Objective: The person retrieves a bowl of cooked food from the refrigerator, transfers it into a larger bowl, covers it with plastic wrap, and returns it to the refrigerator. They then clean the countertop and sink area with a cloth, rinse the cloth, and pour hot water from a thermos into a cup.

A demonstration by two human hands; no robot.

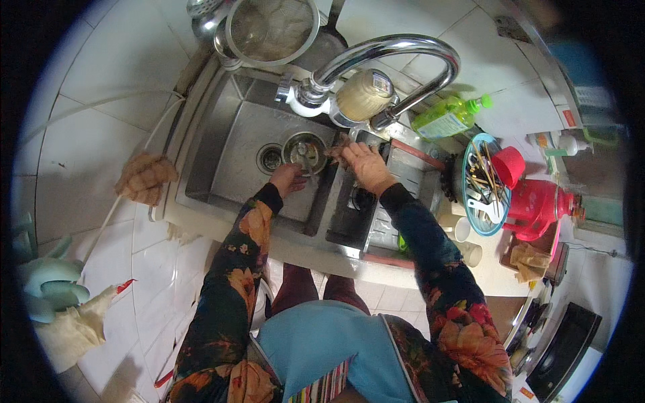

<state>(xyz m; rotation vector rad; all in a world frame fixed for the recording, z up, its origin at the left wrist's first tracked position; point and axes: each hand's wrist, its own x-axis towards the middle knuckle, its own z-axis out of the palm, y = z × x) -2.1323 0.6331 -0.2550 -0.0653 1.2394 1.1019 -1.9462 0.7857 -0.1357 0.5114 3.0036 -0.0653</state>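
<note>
My left hand (288, 180) is at the near rim of a small round metal bowl (320, 146) in the sink and grips its edge. A utensil that looks like a spoon (308, 162) lies in the bowl and reaches over the rim beside my fingers. The bowl sits right next to the sink drain (269, 158). My right hand (367, 163) holds a crumpled brown cloth (338, 152) over the divider between the large basin (237, 163) and the narrow one. My right fingertips are partly hidden by the cloth.
A chrome faucet (403, 43) with a filter (365, 95) arches over the sink. Behind stand a mesh strainer (272, 30) and a green soap bottle (443, 118). At right are a blue basket (468, 221) of utensils, cups (459, 227) and a red thermos (534, 201). A brown rag (146, 179) hangs at left.
</note>
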